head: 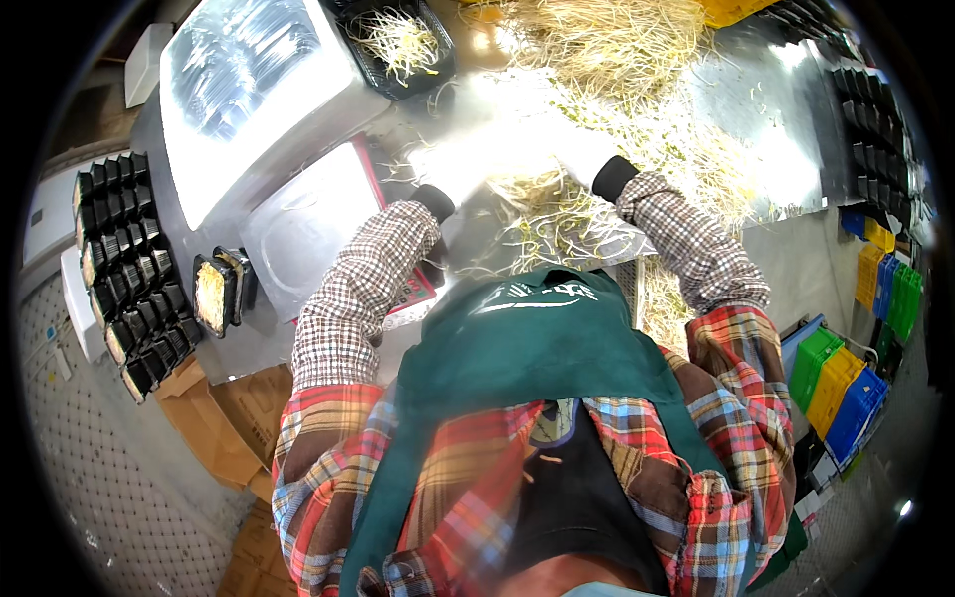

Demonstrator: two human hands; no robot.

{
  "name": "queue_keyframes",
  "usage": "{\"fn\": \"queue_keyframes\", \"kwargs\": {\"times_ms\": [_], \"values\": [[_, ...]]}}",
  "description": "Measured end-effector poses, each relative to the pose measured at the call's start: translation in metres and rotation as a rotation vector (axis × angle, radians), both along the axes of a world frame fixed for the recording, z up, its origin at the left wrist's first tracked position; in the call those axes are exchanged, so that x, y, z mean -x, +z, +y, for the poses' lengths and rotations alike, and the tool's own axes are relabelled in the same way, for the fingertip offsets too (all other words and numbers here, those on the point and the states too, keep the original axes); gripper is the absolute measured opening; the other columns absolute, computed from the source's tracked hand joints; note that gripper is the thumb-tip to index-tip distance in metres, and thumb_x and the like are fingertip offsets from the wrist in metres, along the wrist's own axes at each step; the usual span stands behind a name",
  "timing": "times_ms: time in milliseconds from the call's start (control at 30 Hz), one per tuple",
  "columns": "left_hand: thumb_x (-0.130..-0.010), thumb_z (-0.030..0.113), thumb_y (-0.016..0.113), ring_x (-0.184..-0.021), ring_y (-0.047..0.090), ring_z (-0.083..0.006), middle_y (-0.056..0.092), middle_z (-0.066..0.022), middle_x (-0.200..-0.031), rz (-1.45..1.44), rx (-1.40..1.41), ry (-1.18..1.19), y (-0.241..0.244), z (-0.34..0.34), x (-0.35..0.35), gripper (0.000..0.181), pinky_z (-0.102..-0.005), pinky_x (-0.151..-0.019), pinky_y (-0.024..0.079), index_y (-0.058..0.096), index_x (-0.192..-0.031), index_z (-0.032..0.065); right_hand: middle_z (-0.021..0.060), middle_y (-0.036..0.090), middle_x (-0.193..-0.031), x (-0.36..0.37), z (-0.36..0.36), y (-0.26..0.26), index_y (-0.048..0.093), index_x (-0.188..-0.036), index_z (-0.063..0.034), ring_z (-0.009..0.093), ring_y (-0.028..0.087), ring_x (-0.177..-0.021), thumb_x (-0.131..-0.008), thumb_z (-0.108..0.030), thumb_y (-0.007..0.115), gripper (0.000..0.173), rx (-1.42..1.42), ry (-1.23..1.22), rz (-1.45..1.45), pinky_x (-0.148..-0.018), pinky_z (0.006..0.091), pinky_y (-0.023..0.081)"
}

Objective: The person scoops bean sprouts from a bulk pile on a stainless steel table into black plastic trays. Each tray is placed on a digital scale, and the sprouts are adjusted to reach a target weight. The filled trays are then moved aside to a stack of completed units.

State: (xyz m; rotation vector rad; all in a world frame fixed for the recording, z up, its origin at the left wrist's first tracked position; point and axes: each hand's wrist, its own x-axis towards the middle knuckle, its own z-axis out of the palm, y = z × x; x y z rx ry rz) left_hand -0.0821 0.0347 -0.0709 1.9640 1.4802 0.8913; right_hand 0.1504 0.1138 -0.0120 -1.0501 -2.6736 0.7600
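Observation:
Both hands are nearly bleached out by glare, so their fingers cannot be made out. My left hand [464, 173], beyond a black cuff, is over the steel table [477, 231] at the left edge of some bean sprouts [526, 188]. To the right, my right hand [582, 149] is among the loose sprouts [671, 142], its black cuff just above them. Whether either hand grips sprouts is hidden by the brightness. A large heap of sprouts [612, 45] lies beyond the hands. At the upper left, a black plastic tray [373, 73] contains a bunch of sprouts [399, 45].
Left of my left forearm is a flat plate with a red-edged base [317, 216]. Behind it stands a shiny metal box [254, 82]. Two filled trays [214, 295] and stacked black trays [127, 261] line the left. Cardboard boxes [224, 425] sit below; coloured crates [835, 388] stand right.

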Motion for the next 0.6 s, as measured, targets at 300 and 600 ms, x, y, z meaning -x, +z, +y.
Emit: {"fn": "queue_keyframes", "kwargs": {"times_ms": [300,600], "values": [[-0.09,0.015,0.049,-0.113,0.056,-0.0294,0.063,-0.0155,-0.12,0.003,0.126,0.048,-0.003,-0.014,-0.019,0.031,-0.0384,-0.101,0.041,0.065,-0.113,0.003,0.0173,0.067,-0.089,-0.052,0.012,0.055,0.065,-0.09,-0.0049,0.03,0.067,-0.081,-0.086,-0.01,0.056,0.011,-0.219,0.119,-0.434,-0.07,0.0386,0.054],[-0.087,0.017,0.055,-0.119,0.052,-0.0329,0.052,-0.0164,-0.133,0.646,0.128,-0.028,0.068,-0.021,0.001,0.051,-0.0395,-0.106,0.038,0.046,-0.135,0.0038,0.0183,0.061,-0.118,0.009,0.036,0.023,0.058,-0.121,-0.0045,0.031,0.059,-0.108,-0.082,-0.034,0.07,0.05,-0.032,-0.116,-0.076,-0.093,0.039,0.047]]}}
